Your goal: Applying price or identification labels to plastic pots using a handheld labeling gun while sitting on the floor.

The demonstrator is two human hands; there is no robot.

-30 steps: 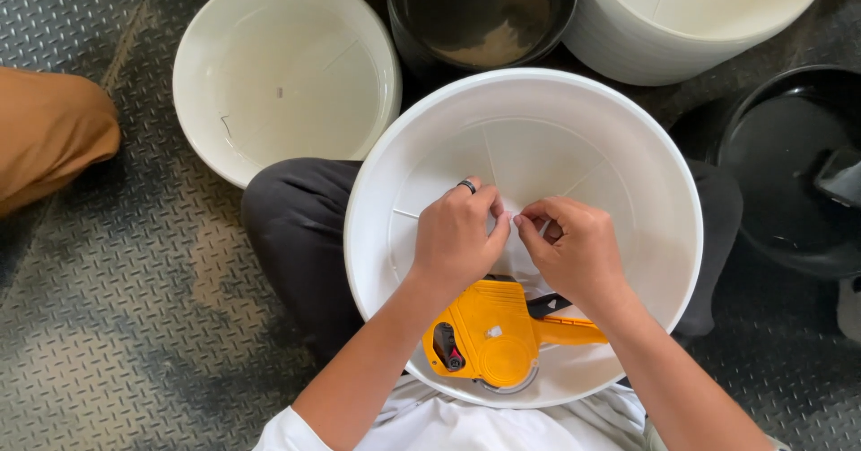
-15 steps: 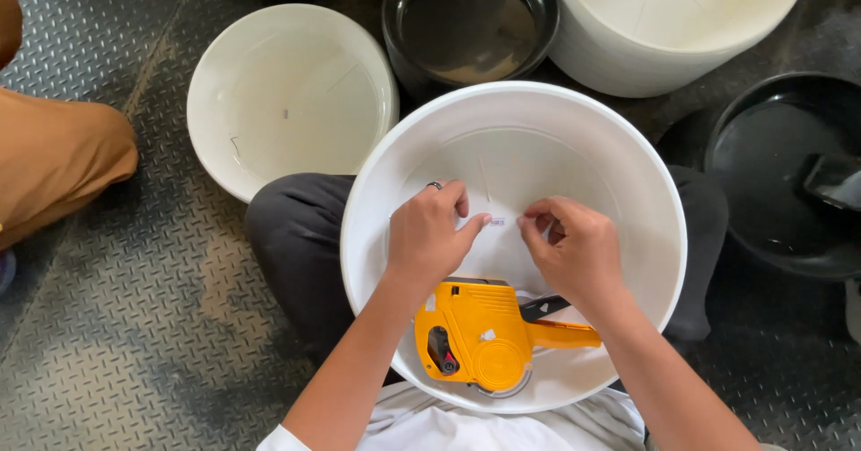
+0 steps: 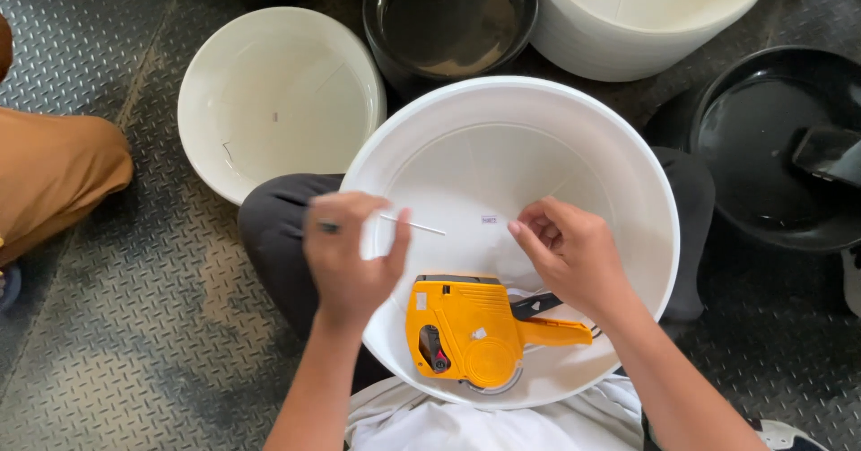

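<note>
The left hand [image 3: 348, 249] pinches a thin white strip [image 3: 413, 226] between thumb and forefinger at the near-left rim of a large white plastic basin [image 3: 628, 169] resting in the person's lap; the strip juts rightward from the pinch over the basin's smooth, glossy inner wall. Just beyond the strip's free end a small sticker label [image 3: 489, 220] lies flat on that wall, and the right hand [image 3: 574, 254] hovers beside it with fingertips drawn loosely together, holding nothing that shows. The strip looks paper-light and limp, likely to curl or cling, so a fingertip pinch at its end suits it. Below both hands a yellow hard-plastic label gun [image 3: 471, 330] lies inside the basin. Further off stand another white basin [image 3: 278, 101] and black bowls [image 3: 448, 21] on dimpled metal floor plate [image 3: 108, 343].
</note>
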